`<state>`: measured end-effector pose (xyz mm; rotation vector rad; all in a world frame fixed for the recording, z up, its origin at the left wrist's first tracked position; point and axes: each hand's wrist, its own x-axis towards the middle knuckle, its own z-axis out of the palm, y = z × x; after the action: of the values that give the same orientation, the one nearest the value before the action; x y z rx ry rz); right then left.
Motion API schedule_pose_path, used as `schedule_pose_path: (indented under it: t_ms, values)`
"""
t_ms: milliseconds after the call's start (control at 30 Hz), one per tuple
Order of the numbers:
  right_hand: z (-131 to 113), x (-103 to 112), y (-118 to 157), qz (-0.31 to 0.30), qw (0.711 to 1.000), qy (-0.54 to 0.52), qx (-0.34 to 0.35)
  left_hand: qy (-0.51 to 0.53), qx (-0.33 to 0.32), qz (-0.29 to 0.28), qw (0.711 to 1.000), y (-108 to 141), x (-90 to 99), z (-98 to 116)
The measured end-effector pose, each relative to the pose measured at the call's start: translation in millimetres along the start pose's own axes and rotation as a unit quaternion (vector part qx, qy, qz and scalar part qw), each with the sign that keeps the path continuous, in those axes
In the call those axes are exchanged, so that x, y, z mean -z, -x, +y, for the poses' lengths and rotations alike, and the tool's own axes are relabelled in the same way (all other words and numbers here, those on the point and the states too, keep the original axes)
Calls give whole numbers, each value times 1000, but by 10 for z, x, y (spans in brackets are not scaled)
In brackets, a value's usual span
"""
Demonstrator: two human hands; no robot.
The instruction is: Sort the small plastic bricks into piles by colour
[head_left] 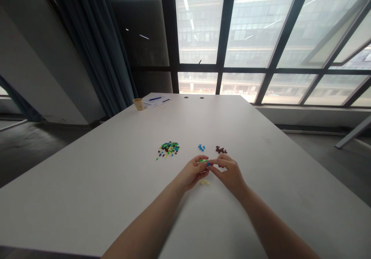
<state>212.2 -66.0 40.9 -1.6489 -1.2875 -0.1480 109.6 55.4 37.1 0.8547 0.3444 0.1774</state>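
Over the white table, my left hand is cupped, with small green pieces in its fingers. My right hand meets it from the right, thumb and forefinger pinched on a small blue piece at the left fingertips. Pale yellow pieces lie just below the hands. Beyond them are a small group of blue pieces and a group of dark brown pieces. A mixed pile of green, blue, brown and yellow pieces lies to the left.
A paper cup stands at the table's far left edge, beside papers with a blue pen on them. Two dark round fittings sit near the far edge. Windows and a dark curtain are behind the table.
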Motion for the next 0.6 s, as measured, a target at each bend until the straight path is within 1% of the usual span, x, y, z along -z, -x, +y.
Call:
schedule_pose_path:
  t_ms: [167,333,500,600]
  values:
    - [-6,-44,0,7,1000,13,12,-16,-1,-2,1000,3,65,20]
    - [44,-60,1,11,999,26,21,-1,12,8,1000,6,67,86]
    - [47,-48,-9,16,1000,11,22,28,15,-18,999,4,74,87]
    - [44,-51,-11,13,1000,5,24,39,20,-19,999,-2,84,75]
